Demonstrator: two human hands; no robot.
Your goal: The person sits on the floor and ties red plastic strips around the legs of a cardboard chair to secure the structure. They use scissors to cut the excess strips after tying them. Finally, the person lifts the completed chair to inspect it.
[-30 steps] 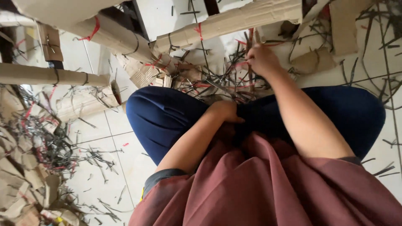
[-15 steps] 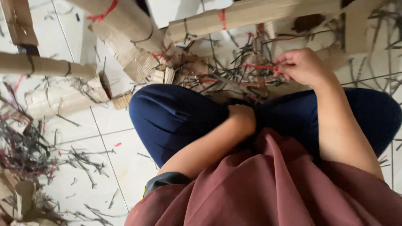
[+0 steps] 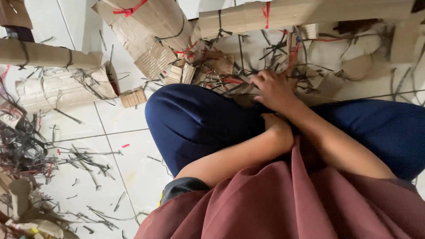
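Right hand (image 3: 273, 90) lower, on strips (image 3: 230, 82)

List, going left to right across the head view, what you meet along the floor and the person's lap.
Tangle of dark strips → flat cardboard bundle → small cardboard block → blue knee → left hand, tucked in the lap → right hand, on the scraps just beyond.

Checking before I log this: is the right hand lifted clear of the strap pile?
No, the right hand rests down among the dark straps just past the blue-clad knee.
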